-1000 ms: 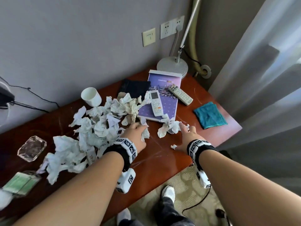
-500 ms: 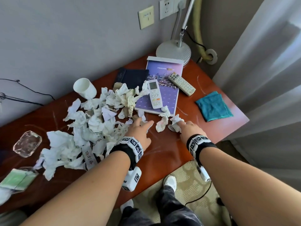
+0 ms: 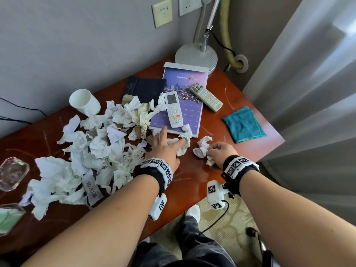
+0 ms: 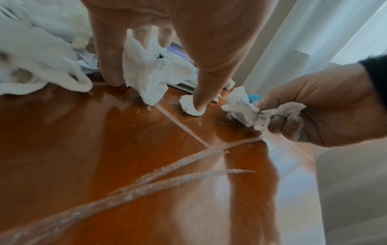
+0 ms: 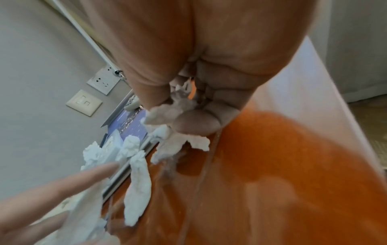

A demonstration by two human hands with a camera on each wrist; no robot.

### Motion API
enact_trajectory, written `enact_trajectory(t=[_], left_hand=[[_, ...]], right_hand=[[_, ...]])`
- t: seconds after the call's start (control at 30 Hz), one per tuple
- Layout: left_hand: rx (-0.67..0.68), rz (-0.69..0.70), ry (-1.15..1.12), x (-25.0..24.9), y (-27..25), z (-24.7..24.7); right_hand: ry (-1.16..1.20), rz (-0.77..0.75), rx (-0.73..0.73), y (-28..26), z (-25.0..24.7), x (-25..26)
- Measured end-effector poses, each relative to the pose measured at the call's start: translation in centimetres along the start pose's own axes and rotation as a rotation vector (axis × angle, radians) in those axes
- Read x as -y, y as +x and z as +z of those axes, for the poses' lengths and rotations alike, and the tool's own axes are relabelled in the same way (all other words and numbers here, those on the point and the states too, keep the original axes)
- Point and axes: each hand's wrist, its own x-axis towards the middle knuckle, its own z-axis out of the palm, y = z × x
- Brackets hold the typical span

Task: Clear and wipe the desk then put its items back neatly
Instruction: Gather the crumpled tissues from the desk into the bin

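— What colour was the desk (image 3: 192,182)?
— Reddish-brown, streaked with pale scratches. The crumpled tissues (image 3: 92,151) were white, some yellowed.
— And the cloth (image 3: 243,124)?
— Teal. The booklet (image 3: 189,93) was purple with a city photo, the wristbands (image 3: 238,166) black-and-white checkered.

Lamp (image 3: 196,54) top cut off; green pack (image 3: 8,218) cropped at left edge.
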Motion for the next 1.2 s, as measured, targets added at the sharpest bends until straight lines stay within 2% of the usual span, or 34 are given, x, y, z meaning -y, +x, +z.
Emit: enact_trajectory(t=[0.1, 0.3, 0.47, 0.53, 0.73, 0.93, 1.03, 1.1, 1.2], left_hand=[[0.017, 0.012, 0.027, -0.4, 0.2, 0.2], [-0.019, -0.042, 0.038, -1.0, 0.4, 0.6], [0.1, -0.062, 0.088, 0.0, 0.7, 0.2], [0.11, -0.075, 0.111, 0.5, 0.4, -0.4], [0.006, -0.059, -0.011, 3.3, -1.2, -2.8], [-0.122, -0.123, -0.098, 6.1, -1.8, -3.8], [-0.164, -0.131, -0.117, 6.6, -1.2, -3.2], [-0.189, -0.147, -0.088, 6.5, -0.8, -2.6], [-0.15, -0.178, -0.036, 5.8, -0.3, -1.4]], right_hand=[[0.035, -0.036, -0.011, 0.3, 0.1, -0.3], [-0.102, -0.095, -0.071, -0.2, -0.3, 0.0], [-0.11, -0.153, -0.072, 0.0, 0.6, 0.9], [-0.129, -0.159, -0.077, -0.1, 1.0, 2.1], [-0.19, -0.214, -0.056, -0.1, 2.8, 5.2], [-0.325, -0.321, -0.009, -0.1, 4.6, 7.0], [-0.451, -0.341, 0.066, -0.1, 4.2, 6.8], [-0.668, -0.382, 0.091, -0.2, 3.6, 6.7], [-0.915, -0.434, 0.076, -0.4, 2.5, 6.3]])
